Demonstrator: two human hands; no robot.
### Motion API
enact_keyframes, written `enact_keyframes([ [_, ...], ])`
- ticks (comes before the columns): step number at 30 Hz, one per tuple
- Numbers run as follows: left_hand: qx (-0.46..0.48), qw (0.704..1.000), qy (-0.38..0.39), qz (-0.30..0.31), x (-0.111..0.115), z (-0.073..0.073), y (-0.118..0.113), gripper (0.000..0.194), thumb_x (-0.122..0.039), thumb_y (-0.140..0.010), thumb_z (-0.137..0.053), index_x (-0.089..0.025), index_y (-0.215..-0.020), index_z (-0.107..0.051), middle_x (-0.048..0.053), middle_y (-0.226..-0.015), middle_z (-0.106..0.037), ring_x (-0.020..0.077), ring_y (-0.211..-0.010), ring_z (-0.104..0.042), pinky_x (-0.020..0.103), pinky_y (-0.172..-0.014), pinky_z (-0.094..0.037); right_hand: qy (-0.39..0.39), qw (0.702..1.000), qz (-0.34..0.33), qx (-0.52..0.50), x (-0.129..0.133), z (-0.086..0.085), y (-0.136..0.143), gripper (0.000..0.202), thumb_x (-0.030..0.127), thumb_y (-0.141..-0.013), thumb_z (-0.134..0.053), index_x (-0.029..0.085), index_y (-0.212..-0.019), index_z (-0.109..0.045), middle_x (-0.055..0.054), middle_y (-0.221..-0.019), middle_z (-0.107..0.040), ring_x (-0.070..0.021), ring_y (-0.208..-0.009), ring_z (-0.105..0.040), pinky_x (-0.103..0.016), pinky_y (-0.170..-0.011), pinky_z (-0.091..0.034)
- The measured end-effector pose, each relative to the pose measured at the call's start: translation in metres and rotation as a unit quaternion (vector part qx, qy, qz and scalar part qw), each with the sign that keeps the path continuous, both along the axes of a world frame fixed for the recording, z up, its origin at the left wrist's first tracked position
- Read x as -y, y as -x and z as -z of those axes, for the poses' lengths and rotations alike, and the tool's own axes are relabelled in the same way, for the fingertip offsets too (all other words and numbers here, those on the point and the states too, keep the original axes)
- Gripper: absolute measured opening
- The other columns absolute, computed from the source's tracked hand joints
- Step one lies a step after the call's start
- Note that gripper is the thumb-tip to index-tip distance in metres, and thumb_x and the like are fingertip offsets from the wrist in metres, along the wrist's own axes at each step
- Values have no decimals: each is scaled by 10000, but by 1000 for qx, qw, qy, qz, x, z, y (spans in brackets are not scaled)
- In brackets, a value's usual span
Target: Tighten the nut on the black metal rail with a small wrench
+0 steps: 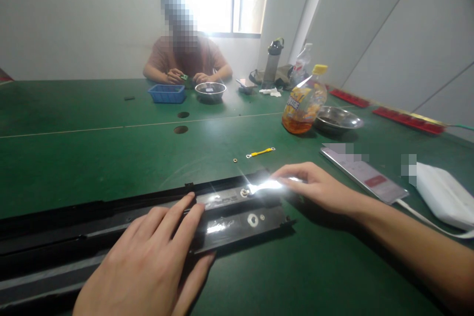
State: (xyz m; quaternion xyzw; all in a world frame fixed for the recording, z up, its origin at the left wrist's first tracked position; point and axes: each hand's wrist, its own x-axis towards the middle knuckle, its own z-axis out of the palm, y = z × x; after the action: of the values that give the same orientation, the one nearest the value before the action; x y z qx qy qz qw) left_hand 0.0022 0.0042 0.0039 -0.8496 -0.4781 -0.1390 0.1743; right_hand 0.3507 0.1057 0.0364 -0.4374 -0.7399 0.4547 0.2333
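Note:
A long black metal housing (229, 232) lies across the green table from the left edge of view to the middle. My left hand (148, 252) is closed over it, fingers across the top and thumb at the near edge. My right hand (314, 182) pinches a shiny metal wrench (268, 186), blurred by glare. The wrench's far end meets a nut on a stud (244, 192) in the housing. A white-ringed hole (253, 220) is closer to me. Beyond the housing lie a short yellow wire with ring terminals (261, 152) and a small brass-coloured ring (235, 160).
At right are a phone (365, 173) with a cable and a white packet (444, 195). Behind stand a drink bottle (304, 101) and a metal bowl (338, 119). Across the table (92, 158), a person (187, 59) handles a small green part near a blue basket (166, 94) and another bowl (210, 91).

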Motion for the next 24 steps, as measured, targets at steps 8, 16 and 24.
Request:
enact_keyframes([
  [8,0,1000,4,-3,0,1,1,667,-591,-906,-625,-253,-1478,-555,57,-1503,-637,290,-1171,-642,471,-967,-523,-9,1000,14,7,-1,0,-1,365,560,-956,-711,251,-1078,-863,-83,-1149,-829,-323,-1064,-753,-443,-1004,-535],
  [16,-3,1000,3,-4,0,2,1,667,-593,-908,-621,-251,-1477,-552,59,-1496,-641,287,-1164,-645,471,-958,-526,-15,1000,13,21,0,1,0,346,539,-971,-701,254,-1095,-853,-69,-1175,-827,-310,-1091,-750,-423,-1015,-533],
  [24,-1,1000,7,-5,1,2,2,673,-603,-908,-620,-254,-1480,-551,56,-1504,-637,287,-1171,-645,468,-966,-521,-18,999,4,35,2,-1,5,340,495,-980,-697,243,-1159,-839,-70,-1235,-813,-302,-1139,-741,-416,-1033,-538],
])
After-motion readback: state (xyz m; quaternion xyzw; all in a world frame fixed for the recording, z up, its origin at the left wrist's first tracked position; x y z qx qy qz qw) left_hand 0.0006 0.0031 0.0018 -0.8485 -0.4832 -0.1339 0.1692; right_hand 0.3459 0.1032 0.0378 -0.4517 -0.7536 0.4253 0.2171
